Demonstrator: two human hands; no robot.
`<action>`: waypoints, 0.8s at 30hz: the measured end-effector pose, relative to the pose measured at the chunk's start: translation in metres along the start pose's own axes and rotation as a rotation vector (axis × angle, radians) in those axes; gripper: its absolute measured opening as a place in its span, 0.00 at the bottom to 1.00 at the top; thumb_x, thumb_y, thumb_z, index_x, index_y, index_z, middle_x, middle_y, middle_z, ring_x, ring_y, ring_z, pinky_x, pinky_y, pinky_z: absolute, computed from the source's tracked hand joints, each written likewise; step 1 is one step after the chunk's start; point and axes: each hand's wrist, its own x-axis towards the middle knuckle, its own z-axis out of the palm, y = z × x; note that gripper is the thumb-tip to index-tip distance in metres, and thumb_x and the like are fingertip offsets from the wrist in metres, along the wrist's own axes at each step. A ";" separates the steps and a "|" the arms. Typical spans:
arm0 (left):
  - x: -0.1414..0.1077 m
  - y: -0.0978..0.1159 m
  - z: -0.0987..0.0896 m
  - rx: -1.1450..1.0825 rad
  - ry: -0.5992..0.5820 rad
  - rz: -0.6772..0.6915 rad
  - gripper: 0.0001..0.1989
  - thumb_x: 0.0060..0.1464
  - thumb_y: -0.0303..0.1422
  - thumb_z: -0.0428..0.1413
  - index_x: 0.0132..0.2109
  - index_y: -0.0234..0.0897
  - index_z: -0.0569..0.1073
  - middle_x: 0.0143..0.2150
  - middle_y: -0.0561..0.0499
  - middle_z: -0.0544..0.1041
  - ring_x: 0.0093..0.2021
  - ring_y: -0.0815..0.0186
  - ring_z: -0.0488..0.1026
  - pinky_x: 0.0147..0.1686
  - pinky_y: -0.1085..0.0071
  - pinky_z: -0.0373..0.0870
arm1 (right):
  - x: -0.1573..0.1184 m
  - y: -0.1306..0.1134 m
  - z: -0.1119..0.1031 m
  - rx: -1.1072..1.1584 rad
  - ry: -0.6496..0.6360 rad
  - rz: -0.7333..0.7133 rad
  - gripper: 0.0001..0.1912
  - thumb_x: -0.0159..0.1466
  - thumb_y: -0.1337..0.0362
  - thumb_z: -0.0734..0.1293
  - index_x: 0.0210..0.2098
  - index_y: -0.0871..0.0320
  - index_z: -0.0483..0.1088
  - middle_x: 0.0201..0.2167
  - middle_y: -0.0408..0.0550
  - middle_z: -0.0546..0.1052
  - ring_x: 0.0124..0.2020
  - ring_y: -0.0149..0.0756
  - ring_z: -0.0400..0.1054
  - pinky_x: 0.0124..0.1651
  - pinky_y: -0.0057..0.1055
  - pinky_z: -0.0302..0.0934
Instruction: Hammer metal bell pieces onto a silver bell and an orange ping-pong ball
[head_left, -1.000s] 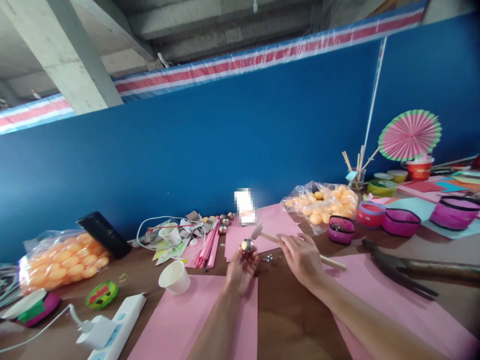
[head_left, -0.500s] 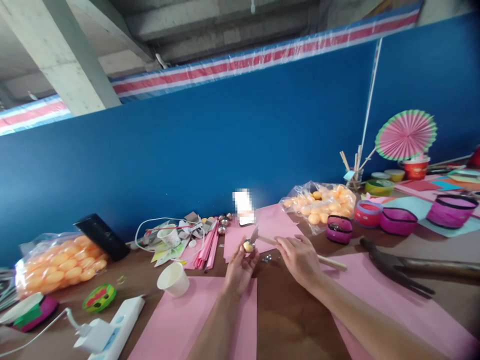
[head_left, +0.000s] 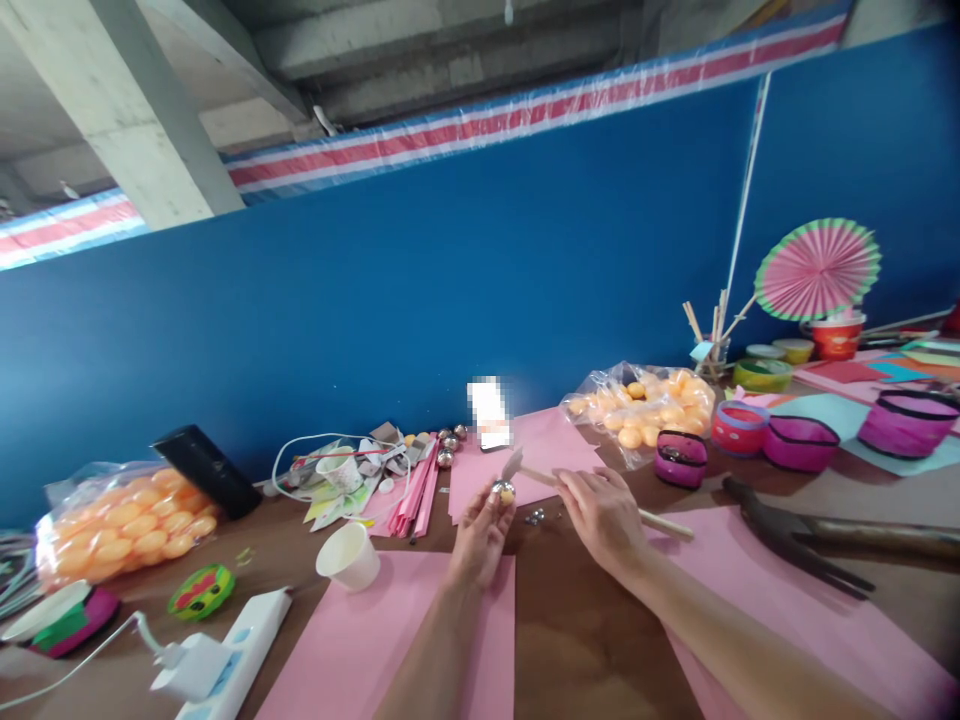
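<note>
My left hand pinches a small ball between its fingertips; the ball is shiny silver with a yellowish patch. In my right hand is a small hammer with a pale wooden handle, gripped around the middle. Its grey metal head is just above the ball; whether they touch I cannot tell. Small shiny silver bits lie on the brown table between my hands. Behind the ball, several silver balls sit beside pink paper strips.
A phone stands at the back. Bags of orange balls lie left and right. A paper cup and power strip are left. A large claw hammer and purple containers are on the right.
The ball has turned in my left fingers, so more of its silver side shows. The small hammer's head has shifted slightly, and my right hand keeps its grip.
</note>
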 end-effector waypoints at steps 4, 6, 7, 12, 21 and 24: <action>0.001 0.000 0.001 0.016 0.031 -0.004 0.17 0.44 0.26 0.59 0.44 0.34 0.72 0.36 0.47 0.77 0.38 0.68 0.74 0.43 0.71 0.68 | 0.002 0.002 0.000 -0.043 -0.046 0.010 0.13 0.65 0.63 0.53 0.42 0.55 0.67 0.30 0.46 0.75 0.33 0.32 0.66 0.50 0.33 0.44; 0.002 0.001 0.002 0.000 0.061 0.000 0.15 0.44 0.26 0.59 0.43 0.34 0.72 0.37 0.46 0.77 0.37 0.68 0.74 0.41 0.72 0.69 | 0.004 0.006 -0.001 -0.084 -0.055 0.045 0.13 0.65 0.63 0.53 0.43 0.54 0.66 0.32 0.46 0.74 0.35 0.33 0.65 0.49 0.33 0.44; 0.002 0.001 0.002 -0.012 0.082 0.004 0.14 0.44 0.26 0.59 0.42 0.34 0.73 0.37 0.46 0.77 0.37 0.68 0.74 0.40 0.72 0.69 | 0.005 0.009 -0.001 -0.113 -0.066 0.068 0.13 0.65 0.63 0.53 0.44 0.54 0.66 0.32 0.46 0.74 0.35 0.34 0.65 0.48 0.33 0.44; 0.002 0.003 0.001 -0.054 0.168 0.023 0.05 0.44 0.25 0.59 0.33 0.33 0.73 0.31 0.49 0.77 0.31 0.70 0.73 0.37 0.71 0.71 | 0.007 0.029 0.005 -0.285 -0.188 0.189 0.11 0.64 0.62 0.55 0.39 0.52 0.67 0.33 0.47 0.71 0.37 0.38 0.62 0.40 0.33 0.46; 0.002 0.002 0.000 -0.032 0.131 0.007 0.06 0.44 0.26 0.59 0.33 0.33 0.73 0.31 0.49 0.77 0.32 0.70 0.74 0.36 0.72 0.72 | 0.005 0.046 0.016 -0.366 -0.376 0.295 0.13 0.63 0.68 0.53 0.40 0.52 0.66 0.36 0.49 0.69 0.39 0.40 0.61 0.35 0.32 0.48; 0.001 0.002 0.000 -0.018 0.121 -0.002 0.07 0.44 0.26 0.59 0.34 0.34 0.72 0.31 0.49 0.77 0.31 0.70 0.74 0.36 0.72 0.72 | 0.007 0.043 0.013 -0.334 -0.358 0.267 0.12 0.62 0.68 0.55 0.41 0.52 0.67 0.37 0.50 0.69 0.40 0.41 0.60 0.36 0.32 0.49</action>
